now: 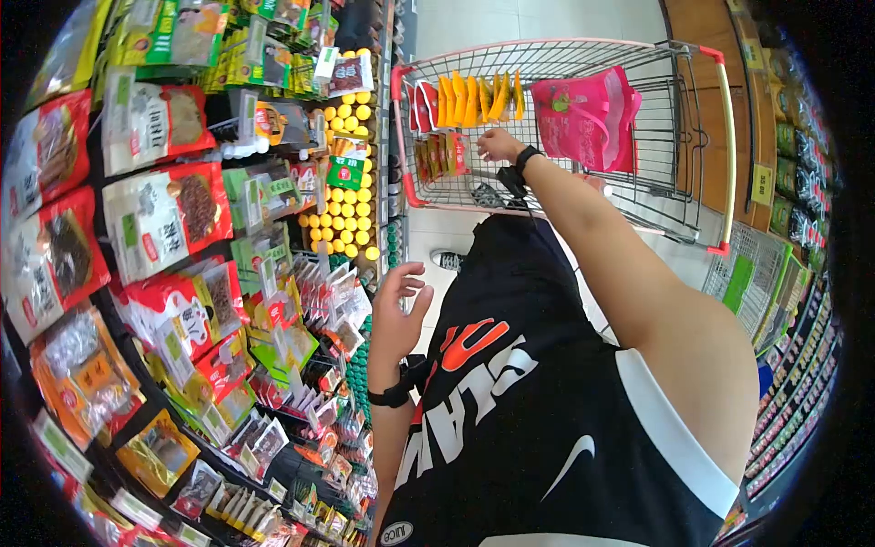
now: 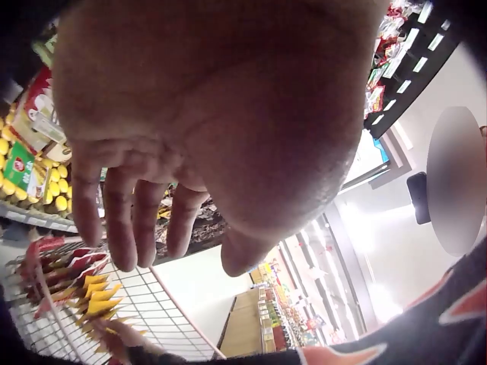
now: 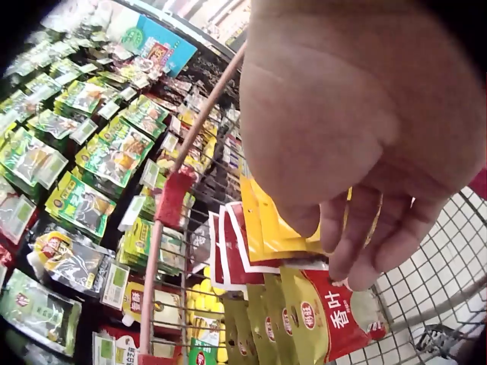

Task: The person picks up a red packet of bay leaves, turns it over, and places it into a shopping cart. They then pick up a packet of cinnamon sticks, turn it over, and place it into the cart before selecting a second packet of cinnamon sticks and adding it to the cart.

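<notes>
My right hand [image 1: 501, 146] reaches into the shopping cart [image 1: 583, 46], its fingers loosely bent. In the right wrist view its fingertips are right at the upper edge of a red and olive-green packet [image 3: 335, 312], the front one in a row of similar packets. Behind them stand red packets with white borders [image 3: 237, 247], and a row of yellow packets [image 1: 478, 98] stands alongside. My left hand [image 1: 398, 310] is raised by the shelf side with fingers relaxed, holding nothing. In the left wrist view its palm [image 2: 221, 114] fills much of the picture.
A pink bag [image 1: 583, 118] lies in the cart, right of the yellow packets. Shelves with hanging food packets [image 1: 164, 219] line the left, with yellow-capped items [image 1: 342, 219] near the cart. More shelves [image 1: 793, 392] stand right. A shoe [image 1: 447, 260] shows on the floor.
</notes>
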The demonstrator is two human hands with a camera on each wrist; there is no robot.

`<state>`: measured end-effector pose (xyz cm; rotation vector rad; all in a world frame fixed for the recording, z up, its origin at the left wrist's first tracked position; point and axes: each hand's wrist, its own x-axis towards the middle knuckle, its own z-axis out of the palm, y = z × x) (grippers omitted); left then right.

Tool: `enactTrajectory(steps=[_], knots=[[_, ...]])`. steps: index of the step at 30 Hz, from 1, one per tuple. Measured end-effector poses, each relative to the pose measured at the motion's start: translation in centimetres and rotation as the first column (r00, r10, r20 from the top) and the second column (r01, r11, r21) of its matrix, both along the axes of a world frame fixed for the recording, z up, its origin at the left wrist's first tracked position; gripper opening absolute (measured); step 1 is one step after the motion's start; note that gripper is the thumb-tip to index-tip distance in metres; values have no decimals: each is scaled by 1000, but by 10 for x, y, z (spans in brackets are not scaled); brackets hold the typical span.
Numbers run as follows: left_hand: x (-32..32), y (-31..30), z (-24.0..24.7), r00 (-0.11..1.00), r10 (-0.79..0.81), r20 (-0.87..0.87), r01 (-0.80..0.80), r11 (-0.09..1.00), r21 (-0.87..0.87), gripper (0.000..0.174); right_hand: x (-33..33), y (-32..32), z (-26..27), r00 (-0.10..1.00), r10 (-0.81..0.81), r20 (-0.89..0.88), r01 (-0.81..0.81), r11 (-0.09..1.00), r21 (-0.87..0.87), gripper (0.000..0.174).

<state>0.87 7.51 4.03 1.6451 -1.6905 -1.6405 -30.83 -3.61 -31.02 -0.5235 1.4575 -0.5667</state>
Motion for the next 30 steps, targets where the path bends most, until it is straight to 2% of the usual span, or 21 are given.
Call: enactTrajectory(steps=[2, 3, 4, 6, 8, 9, 11, 12, 13, 14, 16, 19, 22, 26, 28, 30], knots=[[10, 5, 0, 999, 5, -43, -6, 1000, -25, 34, -9, 2, 5, 993, 88, -79, -93, 993, -72, 30], [17, 8, -2, 999, -3, -54, 0, 999, -50, 34, -4, 7, 35, 998, -14, -65, 8, 996, -86, 28], [24, 12, -4, 997, 7, -71, -11, 998, -56, 34, -4, 7, 46, 996, 15, -82, -22, 996, -85, 29], [38, 18, -9, 993, 22, -113, -31, 997, -75, 34, 5, 12, 92, 996, -33, -80, 19, 986, -168, 31], [55, 26, -19, 987, 34, -159, -54, 991, -126, 34, 0, 11, 121, 991, 86, -99, -107, 966, -236, 31], [61, 30, -17, 987, 23, -159, -47, 988, -146, 34, -2, 5, 122, 977, 116, -181, -170, 932, -319, 31], [77, 39, -17, 984, 29, -177, -66, 975, -211, 34, 2, -1, 180, 945, 169, -280, -283, 849, -446, 30], [87, 46, -24, 979, 43, -199, -93, 965, -247, 35, 17, -2, 243, 937, 207, -282, -330, 787, -521, 28], [97, 51, -32, 975, 46, -215, -105, 957, -270, 34, 36, -1, 292, 972, 172, -160, -232, 805, -545, 26], [107, 57, -36, 970, 47, -238, -117, 950, -291, 33, 59, 0, 333, 983, 38, 179, 63, 848, -526, 23], [124, 65, -21, 982, 40, -185, -98, 944, -316, 34, 92, -5, 396, 872, 183, 455, 172, 755, -633, 25], [153, 86, -20, 966, 117, -229, -181, 942, -282, 35, 164, 0, 487, 728, 453, 514, 139, 637, -758, 30], [181, 112, -25, 947, 174, -268, -250, 927, -279, 35, 250, 16, 542, 601, 600, 528, 84, 609, -788, 34], [212, 148, -41, 928, 260, -267, -340, 885, -318, 36, 365, 29, 589, 446, 784, 432, -128, 534, -836, 36], [227, 168, -45, 898, 326, -296, -409, 864, -292, 36, 421, 27, 606, 329, 811, 484, -225, 565, -794, 38], [239, 191, -49, 870, 383, -312, -470, 836, -284, 36, 475, 13, 609, 279, 782, 558, -337, 624, -706, 39]])
